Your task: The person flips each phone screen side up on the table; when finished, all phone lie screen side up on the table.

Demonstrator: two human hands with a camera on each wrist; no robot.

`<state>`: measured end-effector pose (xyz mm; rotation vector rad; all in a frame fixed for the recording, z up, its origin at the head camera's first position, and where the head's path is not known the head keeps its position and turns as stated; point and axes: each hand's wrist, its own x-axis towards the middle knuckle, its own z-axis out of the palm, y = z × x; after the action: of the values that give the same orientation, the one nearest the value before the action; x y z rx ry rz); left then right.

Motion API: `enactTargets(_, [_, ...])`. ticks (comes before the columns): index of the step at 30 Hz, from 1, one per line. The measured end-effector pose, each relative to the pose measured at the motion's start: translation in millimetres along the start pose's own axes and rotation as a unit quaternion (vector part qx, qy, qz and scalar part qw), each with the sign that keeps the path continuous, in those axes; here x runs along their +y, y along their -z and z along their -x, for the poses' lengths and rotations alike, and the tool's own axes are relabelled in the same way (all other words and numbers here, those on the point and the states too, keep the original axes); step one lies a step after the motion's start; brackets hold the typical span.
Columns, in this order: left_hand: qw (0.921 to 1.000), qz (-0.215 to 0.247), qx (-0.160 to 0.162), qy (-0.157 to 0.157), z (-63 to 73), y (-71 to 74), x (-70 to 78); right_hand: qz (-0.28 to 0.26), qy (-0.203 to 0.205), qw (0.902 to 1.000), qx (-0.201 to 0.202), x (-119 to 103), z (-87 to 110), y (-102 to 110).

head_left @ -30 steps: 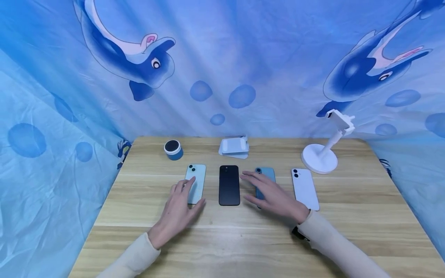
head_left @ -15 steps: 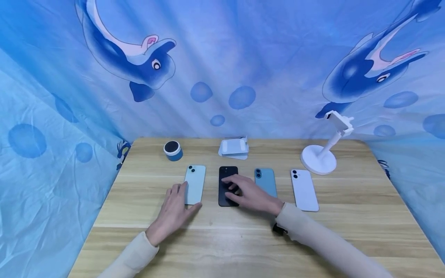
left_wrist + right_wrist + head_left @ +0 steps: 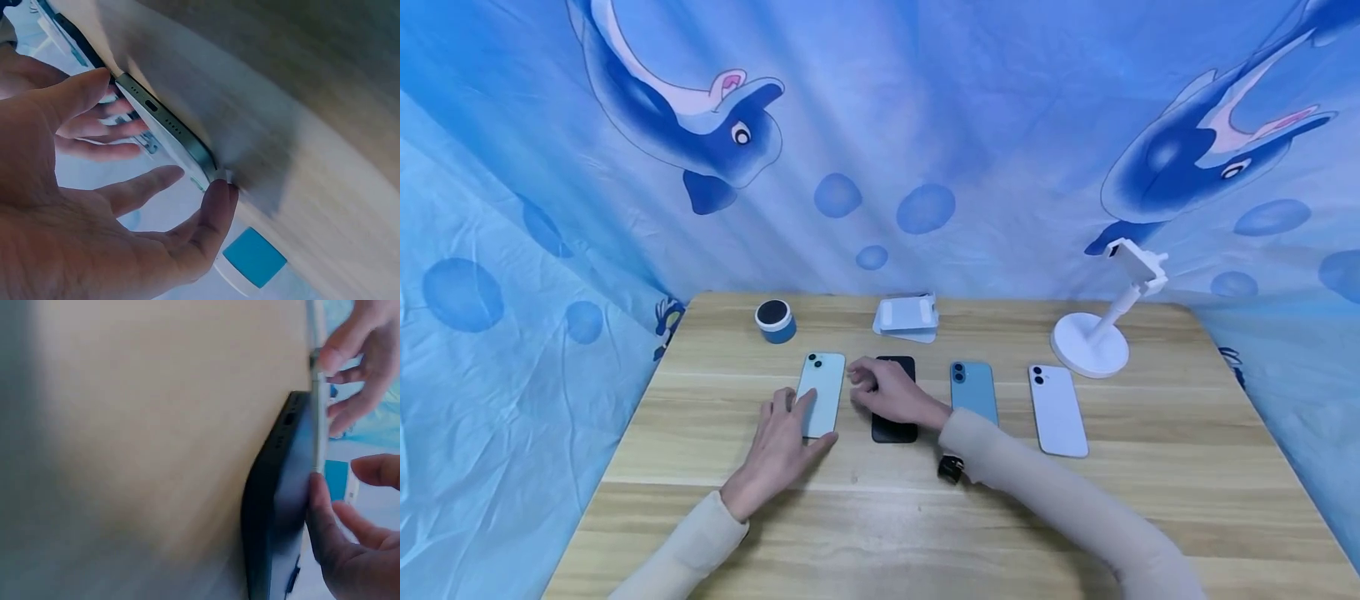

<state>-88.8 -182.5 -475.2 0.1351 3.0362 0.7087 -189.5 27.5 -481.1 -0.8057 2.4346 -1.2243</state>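
Note:
Several smartphones lie face down in a row in the head view. My left hand [image 3: 778, 446] spans the lower end of the pale green smartphone [image 3: 823, 383]. Its thumb is at one long side and its outer fingers at the other; the left wrist view shows the phone's bottom edge [image 3: 150, 106] between them, with the index finger held above the back. Over the black smartphone [image 3: 895, 431] hangs my right hand [image 3: 891, 393], fingers loosely bent. Its fingertips [image 3: 319, 487] come close to the pale green phone's right side; whether they touch is unclear.
To the right lie a blue smartphone [image 3: 973, 392] and a white smartphone [image 3: 1060, 412]. Along the back stand a blue and white jar [image 3: 777, 323], a folded white stand [image 3: 906, 317] and a white phone stand [image 3: 1090, 343]. A dolphin-print curtain [image 3: 880, 150] hangs behind the wooden table [image 3: 865, 533].
My right hand has moved left, from over the blue smartphone across the black one toward the pale green one. My left hand has slid slightly back and settled around the pale green smartphone's lower end.

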Motion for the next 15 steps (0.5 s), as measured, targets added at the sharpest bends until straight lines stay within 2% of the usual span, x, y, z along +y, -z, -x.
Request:
enactTargets(7, [0.9996, -0.026, -0.001, -0.015, -2.7, -2.6, 3.5, -0.011, -0.041, 0.9991, 0.007, -4, -29.1, -7])
enactTargets(15, [0.9993, -0.033, -0.007, -0.014, -7.1, -2.9, 8.0, 0.015, -0.077, 0.9968, 0.010, -8, -44.8, -4])
